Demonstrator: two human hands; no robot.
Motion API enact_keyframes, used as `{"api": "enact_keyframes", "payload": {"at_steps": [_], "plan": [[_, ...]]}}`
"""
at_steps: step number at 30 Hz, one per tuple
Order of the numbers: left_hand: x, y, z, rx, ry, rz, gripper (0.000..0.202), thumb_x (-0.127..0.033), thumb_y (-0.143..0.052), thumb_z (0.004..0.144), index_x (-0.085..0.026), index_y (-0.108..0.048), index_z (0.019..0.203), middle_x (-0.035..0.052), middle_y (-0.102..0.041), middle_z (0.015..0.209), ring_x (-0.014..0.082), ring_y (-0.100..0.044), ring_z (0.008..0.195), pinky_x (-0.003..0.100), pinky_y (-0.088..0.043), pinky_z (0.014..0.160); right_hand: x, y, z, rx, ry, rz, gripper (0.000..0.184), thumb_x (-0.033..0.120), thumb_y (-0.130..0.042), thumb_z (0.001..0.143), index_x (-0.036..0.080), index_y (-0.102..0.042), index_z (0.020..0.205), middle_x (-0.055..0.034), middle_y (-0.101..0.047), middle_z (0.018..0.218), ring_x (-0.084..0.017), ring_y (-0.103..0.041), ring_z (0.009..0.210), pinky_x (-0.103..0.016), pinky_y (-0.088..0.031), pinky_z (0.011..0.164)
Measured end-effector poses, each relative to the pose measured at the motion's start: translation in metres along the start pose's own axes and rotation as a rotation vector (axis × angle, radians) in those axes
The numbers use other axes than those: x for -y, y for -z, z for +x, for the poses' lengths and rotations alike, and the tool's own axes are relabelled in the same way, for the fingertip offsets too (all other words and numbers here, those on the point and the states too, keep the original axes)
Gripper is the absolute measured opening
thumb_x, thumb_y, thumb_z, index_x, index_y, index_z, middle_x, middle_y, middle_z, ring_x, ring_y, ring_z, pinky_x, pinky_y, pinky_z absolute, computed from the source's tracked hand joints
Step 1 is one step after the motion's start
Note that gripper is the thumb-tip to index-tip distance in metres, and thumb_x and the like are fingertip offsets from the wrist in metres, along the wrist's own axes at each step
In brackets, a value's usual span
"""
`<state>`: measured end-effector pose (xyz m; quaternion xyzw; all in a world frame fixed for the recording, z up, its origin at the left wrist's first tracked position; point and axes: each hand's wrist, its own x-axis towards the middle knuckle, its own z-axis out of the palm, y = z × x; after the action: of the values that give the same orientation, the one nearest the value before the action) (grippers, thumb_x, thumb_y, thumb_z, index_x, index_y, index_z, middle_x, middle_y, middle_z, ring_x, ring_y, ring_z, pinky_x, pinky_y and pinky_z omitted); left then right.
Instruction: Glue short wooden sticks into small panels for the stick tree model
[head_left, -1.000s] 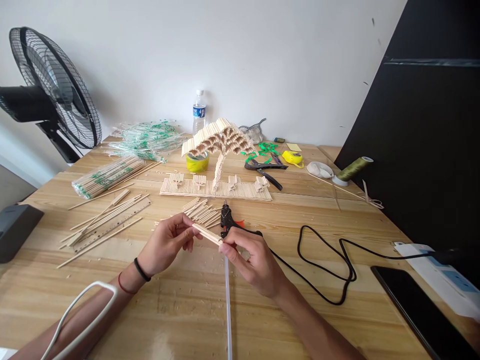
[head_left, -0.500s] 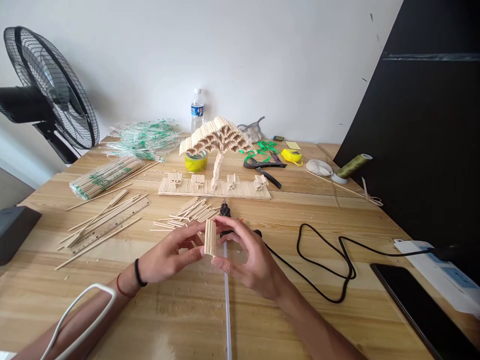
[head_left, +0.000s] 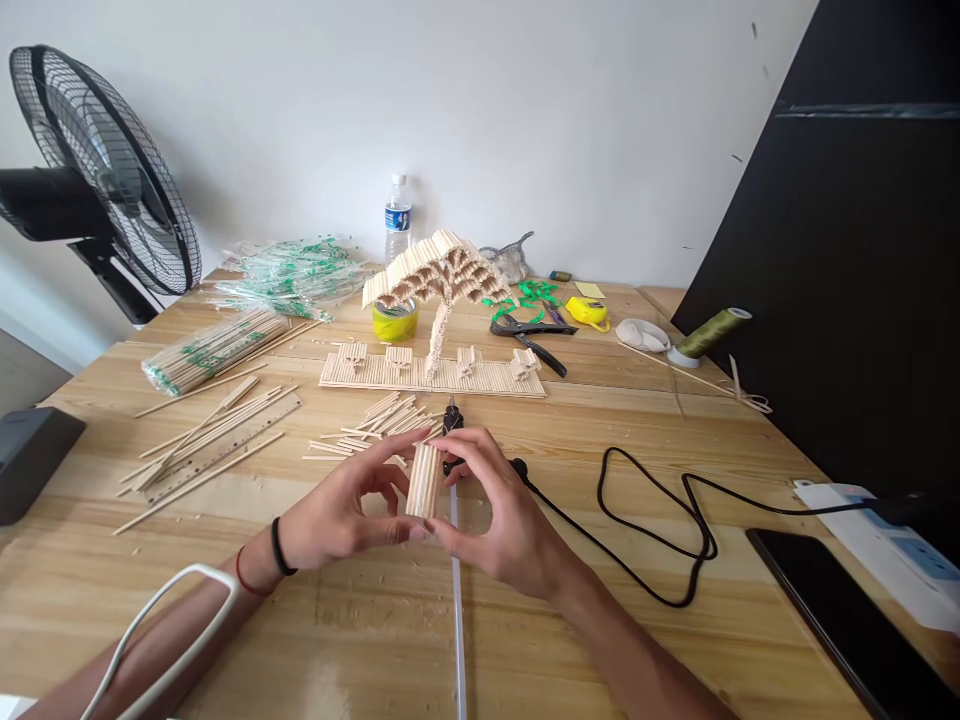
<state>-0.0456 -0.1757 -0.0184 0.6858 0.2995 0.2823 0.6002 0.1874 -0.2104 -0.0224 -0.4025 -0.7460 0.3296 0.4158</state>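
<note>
Gripping unlabelled stick panel [head_left: 423, 481], left hand [head_left: 341, 512], right hand [head_left: 506, 520].

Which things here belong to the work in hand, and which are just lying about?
In hand or close by: small stick panel, held upright between left hand and right hand; glue gun; cut sticks; stick tree model.

Lying about: fan, water bottle, thread spool, phone, pliers.

Loose cut sticks [head_left: 382, 420] sat just beyond the fingers, stick tree model [head_left: 435, 290] farther back, black cord [head_left: 652, 520] off right, fan [head_left: 97, 170] far left.
</note>
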Motion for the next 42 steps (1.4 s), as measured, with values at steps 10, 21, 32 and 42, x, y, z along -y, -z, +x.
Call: {"api": "enact_keyframes", "payload": {"at_steps": [10, 21, 32, 42], "plan": [[-0.002, 0.002, 0.003, -0.047, -0.083, 0.097, 0.072, -0.025, -0.083, 0.088, -0.032, -0.052, 0.153, 0.0086, -0.058, 0.129, 0.0137, -0.062, 0.086, 0.031, -0.060, 0.078, -0.005, 0.002, -0.002, -0.049, 0.020, 0.015, 0.071, 0.027, -0.081, 0.089, 0.032, -0.051, 0.153, -0.0107, -0.058, 0.141, -0.026, -0.064, 0.111, -0.041, -0.063, 0.089], [-0.007, 0.000, 0.000, -0.042, -0.097, 0.026, 0.070, -0.023, -0.083, 0.087, -0.032, -0.054, 0.150, 0.0111, -0.054, 0.142, 0.0169, -0.064, 0.095, 0.030, -0.058, 0.079, -0.006, 0.002, 0.001, -0.098, 0.053, 0.044, 0.061, 0.058, -0.084, 0.087, 0.028, -0.064, 0.136, -0.0105, -0.071, 0.126, -0.025, -0.067, 0.100, -0.038, -0.062, 0.080], [-0.008, 0.002, 0.002, -0.066, -0.089, 0.075, 0.053, -0.025, -0.081, 0.087, -0.024, -0.060, 0.136, 0.0096, -0.062, 0.126, 0.0195, -0.064, 0.096, 0.031, -0.056, 0.078, -0.006, 0.002, 0.000, -0.023, -0.011, 0.048, 0.065, 0.054, -0.088, 0.084, 0.027, -0.062, 0.137, -0.0102, -0.069, 0.133, -0.025, -0.069, 0.103, -0.039, -0.063, 0.087], [0.003, 0.000, 0.001, -0.066, -0.072, -0.016, 0.072, -0.025, -0.084, 0.088, -0.025, -0.049, 0.151, 0.0052, -0.066, 0.105, 0.0155, -0.062, 0.083, 0.034, -0.057, 0.082, -0.003, 0.004, 0.001, -0.063, 0.039, 0.054, 0.056, 0.043, -0.085, 0.090, 0.029, -0.062, 0.139, -0.0108, -0.067, 0.137, -0.026, -0.067, 0.112, -0.037, -0.063, 0.082]]}}
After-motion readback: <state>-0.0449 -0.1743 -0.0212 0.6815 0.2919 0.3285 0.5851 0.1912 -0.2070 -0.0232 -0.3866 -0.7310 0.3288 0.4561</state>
